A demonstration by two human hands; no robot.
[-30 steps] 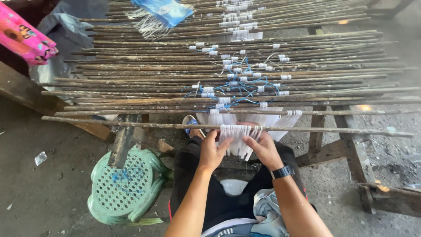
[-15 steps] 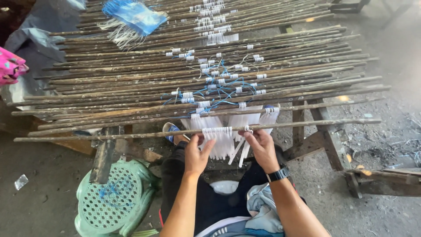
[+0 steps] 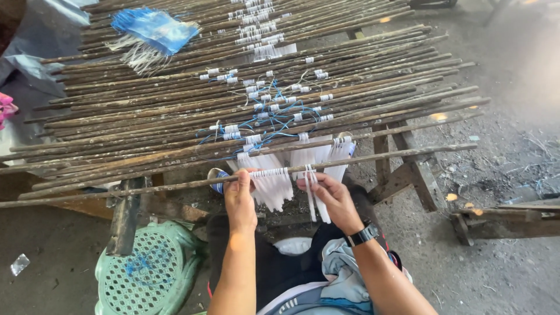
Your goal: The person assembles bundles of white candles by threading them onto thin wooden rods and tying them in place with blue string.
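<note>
Nearest bamboo pole lies along the front edge of the rack of poles. Left hand grips it, fingers curled round beside the white strips. Right hand pinches one hanging strip. Green plastic stool stands below left.

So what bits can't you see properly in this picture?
- Left hand, head view: its fingertips curl over the nearest stick, so what they pinch is hidden.
- White strips: too fine to tell how they are fastened to the stick.
- Right hand: its grip on a strip is partly covered by its own fingers.
- Green stool: cut off by the bottom edge.
- Pink thing: cut off by the left edge.
</note>
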